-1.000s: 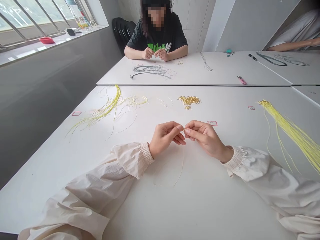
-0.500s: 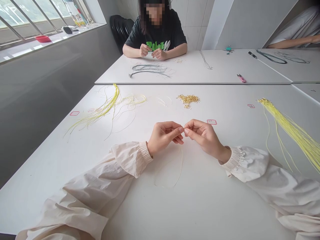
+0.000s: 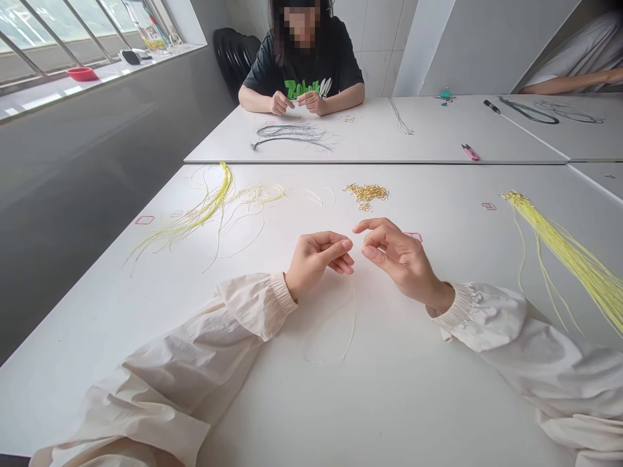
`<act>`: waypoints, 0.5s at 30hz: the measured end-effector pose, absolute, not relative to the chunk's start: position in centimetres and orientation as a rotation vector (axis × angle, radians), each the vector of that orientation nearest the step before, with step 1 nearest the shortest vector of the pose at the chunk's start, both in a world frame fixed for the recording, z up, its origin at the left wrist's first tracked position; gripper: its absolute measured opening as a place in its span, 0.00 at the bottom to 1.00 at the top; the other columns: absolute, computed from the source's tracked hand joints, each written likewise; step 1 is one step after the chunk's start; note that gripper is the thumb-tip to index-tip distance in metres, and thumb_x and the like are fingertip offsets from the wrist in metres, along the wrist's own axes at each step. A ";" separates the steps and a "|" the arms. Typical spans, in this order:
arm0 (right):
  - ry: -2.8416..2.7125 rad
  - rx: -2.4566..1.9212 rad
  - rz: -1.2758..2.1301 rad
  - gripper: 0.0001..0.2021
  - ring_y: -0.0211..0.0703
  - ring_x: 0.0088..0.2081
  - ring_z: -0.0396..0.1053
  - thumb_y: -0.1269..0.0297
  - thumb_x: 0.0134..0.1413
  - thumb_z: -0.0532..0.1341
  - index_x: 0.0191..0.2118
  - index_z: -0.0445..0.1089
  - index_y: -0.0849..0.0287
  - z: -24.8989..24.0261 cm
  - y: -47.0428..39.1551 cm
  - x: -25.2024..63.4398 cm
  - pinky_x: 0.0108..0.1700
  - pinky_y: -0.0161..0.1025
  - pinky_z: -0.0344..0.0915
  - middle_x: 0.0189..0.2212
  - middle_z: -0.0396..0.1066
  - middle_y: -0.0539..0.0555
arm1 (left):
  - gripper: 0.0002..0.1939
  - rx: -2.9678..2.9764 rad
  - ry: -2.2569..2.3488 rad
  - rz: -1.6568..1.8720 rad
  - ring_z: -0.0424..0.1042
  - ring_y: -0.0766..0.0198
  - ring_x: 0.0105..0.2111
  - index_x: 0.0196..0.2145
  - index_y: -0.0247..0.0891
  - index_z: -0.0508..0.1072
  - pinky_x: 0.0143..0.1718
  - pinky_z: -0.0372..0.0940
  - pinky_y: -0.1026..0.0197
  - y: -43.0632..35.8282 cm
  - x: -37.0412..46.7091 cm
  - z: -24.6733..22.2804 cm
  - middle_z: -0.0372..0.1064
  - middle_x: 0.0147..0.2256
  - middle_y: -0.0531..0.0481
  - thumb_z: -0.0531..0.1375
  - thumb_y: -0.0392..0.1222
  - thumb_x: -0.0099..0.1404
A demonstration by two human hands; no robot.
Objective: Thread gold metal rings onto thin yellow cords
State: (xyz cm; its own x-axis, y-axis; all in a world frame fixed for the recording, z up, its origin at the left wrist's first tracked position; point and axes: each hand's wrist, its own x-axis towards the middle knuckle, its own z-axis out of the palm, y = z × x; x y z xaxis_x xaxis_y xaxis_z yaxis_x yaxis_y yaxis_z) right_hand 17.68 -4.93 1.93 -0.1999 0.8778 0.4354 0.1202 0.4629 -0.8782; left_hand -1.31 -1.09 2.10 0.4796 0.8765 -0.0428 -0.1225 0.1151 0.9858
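Thumb and fingers of my left hand (image 3: 321, 256) are closed in a pinch on a thin pale-yellow cord (image 3: 354, 318). The cord hangs below that hand and curves in a loose loop over the white table. A short piece of it shows between my two hands. My right hand (image 3: 396, 256) is close by on the right, its index finger lifted, its thumb and middle finger together at the short piece of cord. Any small part inside the left fingertips is hidden. Beyond my hands lies a pile of small gold-coloured metal clasps (image 3: 366, 192).
A yellow cord bundle (image 3: 209, 207) lies left, another with gold ends (image 3: 564, 240) right. Across the white table (image 3: 379, 402), a person in a dark shirt (image 3: 302, 71) handles something small. Grey cords (image 3: 292, 136) and pink snips (image 3: 470, 152) lie on the far table.
My right index finger has lifted off the pinch, and the right hand has drawn slightly away from the left. A short piece of cord now shows between them.
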 end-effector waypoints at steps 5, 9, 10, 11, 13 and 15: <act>-1.489 -0.728 1.261 0.06 0.36 0.29 0.61 0.65 0.65 0.57 0.35 0.66 0.55 2.8 -5.1 17.6 0.37 0.41 0.62 0.39 0.70 0.52 | 0.11 1.161 0.723 0.750 0.73 0.69 0.19 0.32 0.33 0.77 0.22 0.66 0.70 -1.3 -1.2 1.9 0.75 0.24 0.50 0.67 0.46 0.61; -1.405 -0.720 1.427 0.07 0.37 0.29 0.62 0.64 0.65 0.58 0.34 0.66 0.57 3.9 -5.1 17.9 0.35 0.40 0.60 0.32 0.68 0.51 | 0.12 1.123 0.742 0.764 0.72 0.69 0.18 0.31 0.33 0.77 0.21 0.65 0.69 -1.4 -1.2 2.0 0.75 0.23 0.50 0.68 0.46 0.59; -1.401 -0.727 1.414 0.07 0.37 0.29 0.62 0.64 0.65 0.58 0.33 0.66 0.57 4.3 -5.1 18.0 0.35 0.40 0.60 0.31 0.67 0.51 | 0.12 1.102 0.760 0.785 0.72 0.69 0.18 0.31 0.32 0.77 0.21 0.65 0.69 -1.3 -1.2 2.0 0.74 0.23 0.50 0.68 0.45 0.58; -1.397 -0.739 1.383 0.07 0.38 0.29 0.62 0.64 0.64 0.59 0.33 0.66 0.57 4.7 -5.1 18.3 0.34 0.40 0.60 0.30 0.67 0.51 | 0.11 1.078 0.777 0.812 0.71 0.70 0.18 0.31 0.33 0.77 0.21 0.65 0.69 -1.1 -1.3 2.0 0.74 0.23 0.50 0.69 0.45 0.58; -1.381 -0.769 1.284 0.07 0.38 0.29 0.62 0.63 0.62 0.60 0.32 0.66 0.57 5.8 -4.8 19.1 0.33 0.40 0.59 0.29 0.67 0.52 | 0.11 1.041 0.801 0.874 0.71 0.71 0.18 0.30 0.32 0.77 0.22 0.65 0.70 -0.4 -1.6 2.1 0.74 0.23 0.51 0.69 0.44 0.57; -1.342 -0.787 1.151 0.07 0.37 0.28 0.61 0.64 0.60 0.62 0.31 0.66 0.57 7.1 -4.3 20.4 0.31 0.40 0.57 0.29 0.66 0.52 | 0.11 1.021 0.812 0.925 0.71 0.71 0.19 0.30 0.32 0.77 0.23 0.65 0.70 0.4 -1.9 2.2 0.74 0.23 0.51 0.69 0.43 0.56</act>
